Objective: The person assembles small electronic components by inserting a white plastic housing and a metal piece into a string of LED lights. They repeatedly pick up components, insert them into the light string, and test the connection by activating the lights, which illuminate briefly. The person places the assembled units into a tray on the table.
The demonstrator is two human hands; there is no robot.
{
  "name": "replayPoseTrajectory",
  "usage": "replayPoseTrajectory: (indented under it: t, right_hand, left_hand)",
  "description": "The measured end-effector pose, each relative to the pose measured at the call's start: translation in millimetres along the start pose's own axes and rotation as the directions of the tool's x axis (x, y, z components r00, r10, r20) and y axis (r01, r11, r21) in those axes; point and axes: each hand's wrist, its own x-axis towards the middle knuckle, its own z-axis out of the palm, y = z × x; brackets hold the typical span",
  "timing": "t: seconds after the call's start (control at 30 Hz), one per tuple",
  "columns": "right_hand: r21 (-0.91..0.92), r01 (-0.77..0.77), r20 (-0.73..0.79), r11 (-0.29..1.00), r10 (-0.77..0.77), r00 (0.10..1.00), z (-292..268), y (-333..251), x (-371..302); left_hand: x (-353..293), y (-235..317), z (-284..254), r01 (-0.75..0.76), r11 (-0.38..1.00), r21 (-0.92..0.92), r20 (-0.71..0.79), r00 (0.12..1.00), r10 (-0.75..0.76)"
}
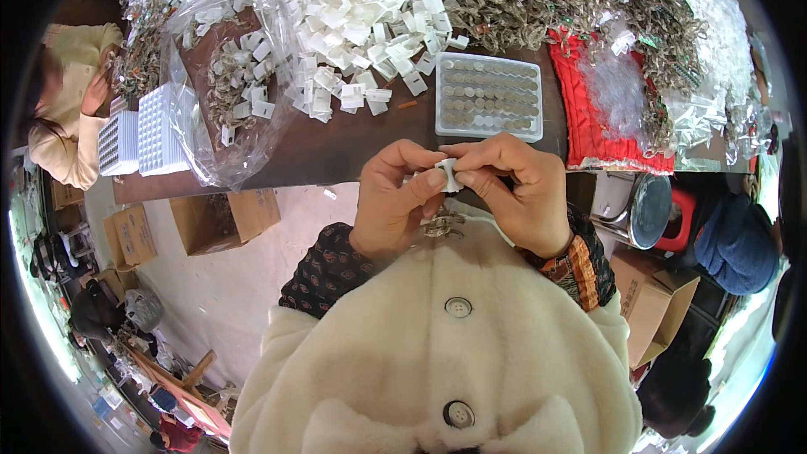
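Both my hands meet in front of my chest at the table's near edge, closed around a small white plastic piece. My left hand pinches it between thumb and fingers. From the other side my right hand grips it with thumb and forefinger. Just below my left fingers hangs a small bunch of brownish looped pieces; whether those fingers hold it I cannot tell. Beyond my hands lies a clear plastic tray with rows of round, coin-like discs. A heap of white plastic pieces spreads behind it.
Brownish looped pieces are piled at the back right, beside a red cloth bearing clear film. A clear bag and stacked white trays sit left. Another person's sleeve shows far left. Cardboard boxes stand below the table.
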Motion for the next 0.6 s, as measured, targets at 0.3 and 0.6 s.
replayPoseTrajectory:
  t: [0.3,0.6]
  right_hand:
    - [-0.529,0.303,-0.026,0.793,-0.372,0.928,61.9,25.6,59.5]
    - [-0.702,0.199,0.014,0.684,-0.266,0.964,78.2,52.4,81.7]
  left_hand:
    - [-12.7,31.4,-30.3,-0.202,0.975,-0.091,-0.109,0.975,0.192]
    - [-12.7,38.2,-43.0,-0.138,0.989,0.055,-0.209,0.967,0.146]
